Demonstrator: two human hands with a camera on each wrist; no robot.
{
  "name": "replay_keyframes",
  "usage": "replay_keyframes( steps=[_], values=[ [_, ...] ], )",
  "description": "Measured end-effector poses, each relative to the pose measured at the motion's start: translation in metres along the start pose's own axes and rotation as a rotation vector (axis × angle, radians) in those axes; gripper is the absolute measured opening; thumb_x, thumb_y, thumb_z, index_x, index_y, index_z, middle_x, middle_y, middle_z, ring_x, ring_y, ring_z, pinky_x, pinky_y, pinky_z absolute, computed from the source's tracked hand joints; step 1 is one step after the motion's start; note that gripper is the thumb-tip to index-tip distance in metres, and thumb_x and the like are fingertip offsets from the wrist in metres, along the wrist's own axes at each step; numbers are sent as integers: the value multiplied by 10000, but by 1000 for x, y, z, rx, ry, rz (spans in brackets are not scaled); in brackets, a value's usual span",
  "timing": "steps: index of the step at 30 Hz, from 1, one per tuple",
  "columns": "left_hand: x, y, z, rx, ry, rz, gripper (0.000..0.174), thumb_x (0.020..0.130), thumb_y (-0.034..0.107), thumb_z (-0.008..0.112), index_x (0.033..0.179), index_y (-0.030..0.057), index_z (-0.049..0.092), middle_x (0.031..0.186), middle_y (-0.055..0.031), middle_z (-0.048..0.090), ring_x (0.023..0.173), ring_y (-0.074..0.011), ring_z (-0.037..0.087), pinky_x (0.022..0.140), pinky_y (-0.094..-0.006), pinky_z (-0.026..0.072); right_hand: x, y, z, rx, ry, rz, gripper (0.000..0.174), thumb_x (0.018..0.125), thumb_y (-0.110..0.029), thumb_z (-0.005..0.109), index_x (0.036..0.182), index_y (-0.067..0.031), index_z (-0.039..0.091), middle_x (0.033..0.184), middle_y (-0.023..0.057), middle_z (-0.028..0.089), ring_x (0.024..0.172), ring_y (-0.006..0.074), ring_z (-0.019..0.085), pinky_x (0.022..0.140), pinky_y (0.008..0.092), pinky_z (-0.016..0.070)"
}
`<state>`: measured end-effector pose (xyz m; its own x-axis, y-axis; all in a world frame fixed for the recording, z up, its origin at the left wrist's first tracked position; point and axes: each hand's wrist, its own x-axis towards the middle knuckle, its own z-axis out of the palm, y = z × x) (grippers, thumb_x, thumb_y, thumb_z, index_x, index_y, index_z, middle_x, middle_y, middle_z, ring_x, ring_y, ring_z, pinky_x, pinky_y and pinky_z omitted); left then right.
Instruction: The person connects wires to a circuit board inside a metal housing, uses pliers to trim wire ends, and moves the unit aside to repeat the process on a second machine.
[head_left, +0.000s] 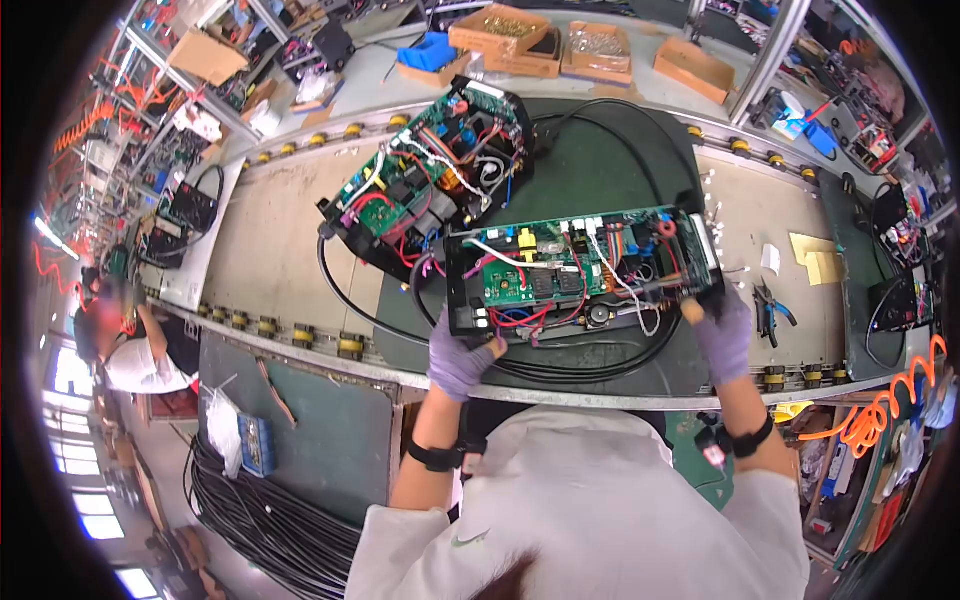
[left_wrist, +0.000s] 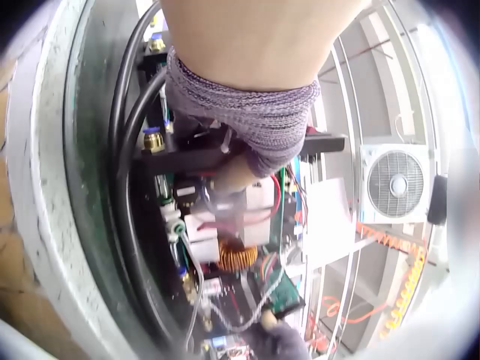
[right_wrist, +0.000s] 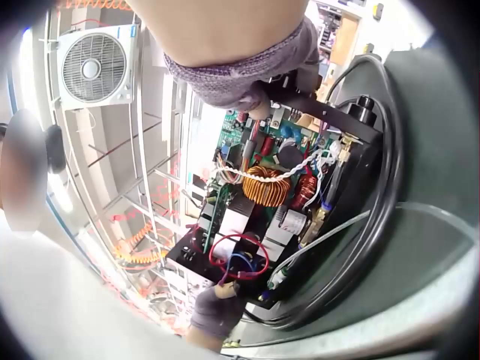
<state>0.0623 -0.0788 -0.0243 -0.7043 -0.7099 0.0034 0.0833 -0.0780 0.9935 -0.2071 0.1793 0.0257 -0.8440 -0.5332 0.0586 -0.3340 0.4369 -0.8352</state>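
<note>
A black open chassis with a green circuit board, coloured wires and a copper coil lies across the near side of the bench. In a purple fingerless glove, my left hand grips its left end plate, thumb toward the inside. The right hand, gloved alike, holds the right end plate with the thumb over its edge. Behind and to the left stands a second chassis, tilted and touched by neither hand. Black cable loops along the front of the near chassis.
A green mat lies under both units on a roller-edged bench. Pliers and yellow paper rest to the right. Cardboard boxes and a blue bin stand at the back. Another person is at far left.
</note>
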Motion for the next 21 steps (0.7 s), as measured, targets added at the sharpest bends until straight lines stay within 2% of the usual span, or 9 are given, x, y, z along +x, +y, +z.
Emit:
replay_keyframes(
  steps=[2, 5, 9, 10, 12, 13, 14, 18, 21],
  values=[
    [1, 8, -2, 20, -5, -69, 594, 689, 0, 808, 1207, 50, 520, 1017, -31, 619, 883, -144, 601, 786, -304, 526, -14, 20, 5, 297, 19, 2, 641, 745, -104, 764, 1316, 21, 500, 1092, 122, 648, 938, 204, 635, 829, 288, 506],
    [-13, 22, 14, 507, 208, 41, 478, 750, 133, 794, 1145, 48, 540, 980, -78, 623, 874, -199, 617, 769, -329, 514, -24, -2, 1, 80, 172, -124, 720, 727, -75, 776, 1363, 18, 452, 1190, 116, 590, 1011, 198, 591, 847, 297, 501],
    [-46, 47, 27, 1149, 439, 189, 402, 801, 267, 754, 1078, 34, 580, 942, -127, 621, 840, -249, 620, 701, -349, 486, -35, -54, 0, -249, 533, -664, 498, 782, -185, 714, 1228, -25, 562, 1102, 136, 577, 940, 306, 573, 818, 401, 473],
    [-50, 45, 25, 1047, 410, 215, 399, 832, 342, 711, 1056, 23, 625, 880, -111, 640, 741, -227, 617, 627, -363, 469, -35, -60, 0, -255, 408, -741, 440, 776, -181, 710, 1174, -36, 592, 1073, 131, 583, 922, 300, 576, 808, 399, 472],
    [-57, 41, 22, 653, 241, -81, 446, 872, 453, 643, 967, 17, 630, 749, -55, 610, 640, -170, 563, 570, -305, 431, -36, -71, 2, -268, 151, -892, 327, 763, -172, 702, 1066, -57, 653, 1016, 121, 597, 886, 286, 582, 788, 393, 468],
    [-60, 39, 21, 447, 160, -215, 496, 892, 508, 609, 922, 14, 633, 683, -28, 594, 590, -141, 536, 542, -276, 413, -35, -70, 17, -200, 155, -901, 228, 736, -178, 710, 947, -93, 688, 949, 102, 606, 844, 278, 584, 764, 377, 468],
    [-54, 43, 29, 241, 122, -352, 629, 893, 628, 521, 927, 12, 645, 630, -20, 570, 538, -115, 516, 506, -241, 387, -35, -76, 26, -185, 158, -937, 246, 732, -171, 704, 967, -101, 681, 942, 87, 603, 840, 270, 582, 752, 383, 472],
    [-39, 34, 43, -202, 101, -454, 538, 922, 578, 529, 930, 51, 637, 654, -15, 575, 526, -93, 503, 478, -230, 370, -27, -94, 54, -227, -135, -1089, 295, 718, -146, 689, 1010, -121, 659, 912, 62, 611, 806, 262, 597, 683, 394, 483],
    [-41, -11, 38, -440, 15, -408, 512, 906, 530, 593, 1063, 44, 633, 732, -7, 598, 633, -79, 573, 504, -204, 377, -28, -92, 76, -302, -433, -910, 344, 694, -131, 678, 1036, -125, 646, 887, 76, 623, 766, 273, 615, 638, 402, 483]
  ],
)
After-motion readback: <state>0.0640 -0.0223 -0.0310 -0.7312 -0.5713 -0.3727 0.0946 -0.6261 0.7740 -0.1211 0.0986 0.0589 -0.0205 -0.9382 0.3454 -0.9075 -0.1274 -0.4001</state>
